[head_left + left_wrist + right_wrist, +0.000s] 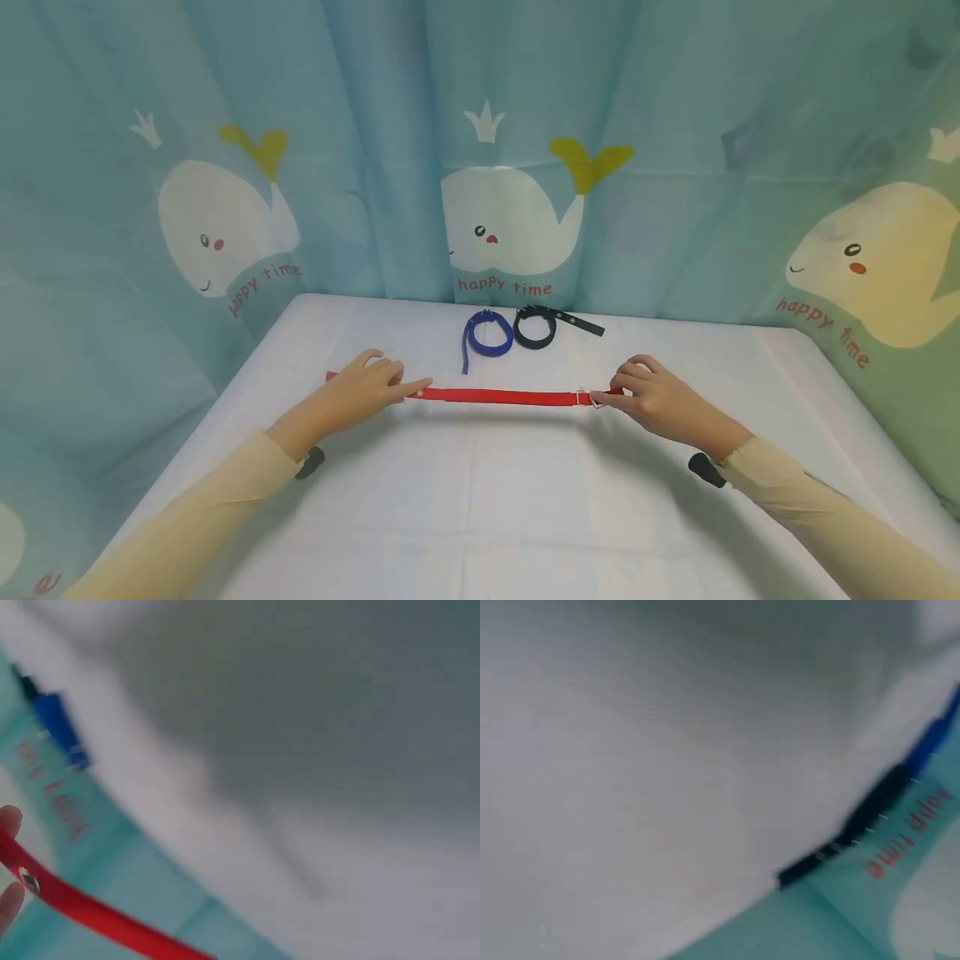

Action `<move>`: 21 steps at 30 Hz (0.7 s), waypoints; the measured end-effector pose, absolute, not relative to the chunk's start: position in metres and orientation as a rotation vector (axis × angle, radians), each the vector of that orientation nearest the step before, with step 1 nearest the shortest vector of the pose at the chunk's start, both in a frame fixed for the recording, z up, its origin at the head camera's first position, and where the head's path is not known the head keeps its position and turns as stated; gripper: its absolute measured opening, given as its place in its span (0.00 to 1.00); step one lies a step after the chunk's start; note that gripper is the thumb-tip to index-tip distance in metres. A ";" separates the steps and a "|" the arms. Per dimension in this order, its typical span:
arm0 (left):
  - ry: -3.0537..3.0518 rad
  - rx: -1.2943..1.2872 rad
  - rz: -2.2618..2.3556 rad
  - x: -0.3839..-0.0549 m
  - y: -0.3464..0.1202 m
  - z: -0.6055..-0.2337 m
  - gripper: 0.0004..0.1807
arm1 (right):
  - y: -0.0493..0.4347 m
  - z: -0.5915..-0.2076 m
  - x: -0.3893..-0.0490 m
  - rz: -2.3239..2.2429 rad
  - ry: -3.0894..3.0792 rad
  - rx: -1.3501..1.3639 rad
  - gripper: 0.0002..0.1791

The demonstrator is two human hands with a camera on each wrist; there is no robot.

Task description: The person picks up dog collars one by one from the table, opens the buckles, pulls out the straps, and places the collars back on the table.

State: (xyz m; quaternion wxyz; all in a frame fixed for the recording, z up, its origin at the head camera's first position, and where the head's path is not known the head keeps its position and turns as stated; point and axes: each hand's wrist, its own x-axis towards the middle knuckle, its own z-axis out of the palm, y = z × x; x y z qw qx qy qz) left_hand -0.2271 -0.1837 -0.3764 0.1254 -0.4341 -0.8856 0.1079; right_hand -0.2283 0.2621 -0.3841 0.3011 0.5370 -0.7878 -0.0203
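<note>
A red collar [510,397] with metal eyelets and a buckle is stretched nearly straight between my two hands, above the white table. My left hand [363,387] pinches its eyelet end between thumb and fingers. In the left wrist view, the fingertips [10,901] grip the red strap [97,913] beside a metal eyelet [28,880]. The buckle end is pinched by my right hand [660,402], whose fingers partly cover the metal buckle [597,400]. Neither the right hand nor the red collar shows in the right wrist view.
Beyond the red collar lie a coiled blue collar [491,335] and a coiled black collar [535,328], side by side on the white table [480,500]. The black one's end sticks out to the right. A teal curtain [375,125] with whale prints hangs behind the table.
</note>
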 end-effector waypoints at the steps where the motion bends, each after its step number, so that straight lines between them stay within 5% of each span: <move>1: -2.597 -1.273 0.336 -0.230 -0.186 -0.382 0.44 | 0.263 -0.389 -0.231 -0.079 -2.112 1.429 0.30; 8: -2.863 -1.235 0.381 -0.242 -0.193 -0.410 0.40 | 0.268 -0.412 -0.239 -0.292 -2.228 1.473 0.26; 21: -3.060 -0.973 0.323 -0.222 -0.179 -0.413 0.36 | 0.276 -0.416 -0.226 -0.577 -2.460 1.406 0.35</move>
